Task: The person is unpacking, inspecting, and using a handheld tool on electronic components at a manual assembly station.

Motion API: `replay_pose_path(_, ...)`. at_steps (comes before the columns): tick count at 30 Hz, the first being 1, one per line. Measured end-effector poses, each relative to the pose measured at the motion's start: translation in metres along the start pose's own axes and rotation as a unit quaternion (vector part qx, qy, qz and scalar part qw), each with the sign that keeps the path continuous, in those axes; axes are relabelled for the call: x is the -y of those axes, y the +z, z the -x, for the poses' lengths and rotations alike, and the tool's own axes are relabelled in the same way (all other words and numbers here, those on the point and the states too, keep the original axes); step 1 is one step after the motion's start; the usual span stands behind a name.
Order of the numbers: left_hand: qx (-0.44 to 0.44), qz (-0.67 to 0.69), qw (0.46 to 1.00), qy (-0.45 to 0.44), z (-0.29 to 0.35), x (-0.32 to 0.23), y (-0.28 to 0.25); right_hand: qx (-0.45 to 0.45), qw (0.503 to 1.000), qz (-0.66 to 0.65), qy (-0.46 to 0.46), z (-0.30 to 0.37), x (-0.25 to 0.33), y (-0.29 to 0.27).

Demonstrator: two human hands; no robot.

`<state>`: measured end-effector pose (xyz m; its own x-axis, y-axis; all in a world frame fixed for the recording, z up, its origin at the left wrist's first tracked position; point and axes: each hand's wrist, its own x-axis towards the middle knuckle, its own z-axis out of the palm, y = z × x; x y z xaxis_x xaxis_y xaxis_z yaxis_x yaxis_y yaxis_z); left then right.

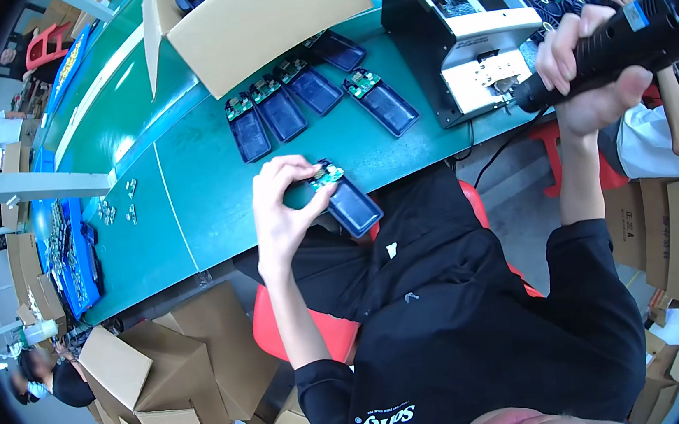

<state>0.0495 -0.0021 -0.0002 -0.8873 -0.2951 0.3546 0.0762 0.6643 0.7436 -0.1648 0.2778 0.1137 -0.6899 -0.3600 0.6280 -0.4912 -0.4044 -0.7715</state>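
Observation:
My left hand [282, 206] pinches the circuit-board end of a dark blue plastic housing [355, 208], holding it at the table's near edge above my lap. A small green circuit board [326, 175] sits at the housing's upper end, under my fingertips. My right hand [576, 63] is closed round a black electric screwdriver [640, 40], the thumb stretched along its near side. The driver's nose points left, at the front of a screw feeder [484, 77]; whether its tip touches is too small to tell. Several like housings [285, 110] with boards lie beyond my left hand.
An open cardboard box [270, 25] with more housings stands at the back. Small loose boards [108, 211] lie on the green table [217, 225], left. A blue bin [79, 256] of parts sits at its left end. Cardboard boxes [172, 354] stand below; a co-worker's arm [677, 114] is at right.

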Motion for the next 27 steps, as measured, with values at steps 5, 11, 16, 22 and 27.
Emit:
replay_pose_path(5, -0.001, -0.013, 1.0, 0.011, -0.01, -0.015, 0.027, 0.092, 0.987, -0.122, -0.04, 0.014, -0.003, 0.008)
replay_pose_path(11, 0.01, -0.011, 0.999, 0.029, -0.018, -0.02, 0.039, 0.131, 0.962, -0.228, -0.073, 0.02, -0.022, 0.083)
replay_pose_path(16, 0.008, -0.001, 0.999, 0.043, -0.02, -0.019, 0.041, 0.21, 0.952, -0.221, -0.027, 0.024, -0.036, 0.114)
replay_pose_path(22, 0.031, -0.015, 0.999, 0.012, -0.02, -0.026, 0.035, 0.178, 0.966, -0.167, 0.088, 0.037, -0.038, 0.13)
replay_pose_path(27, 0.035, -0.017, 0.999, 0.014, -0.02, -0.025, 0.033, 0.188, 0.963, -0.164, 0.107, 0.039, -0.039, 0.133)
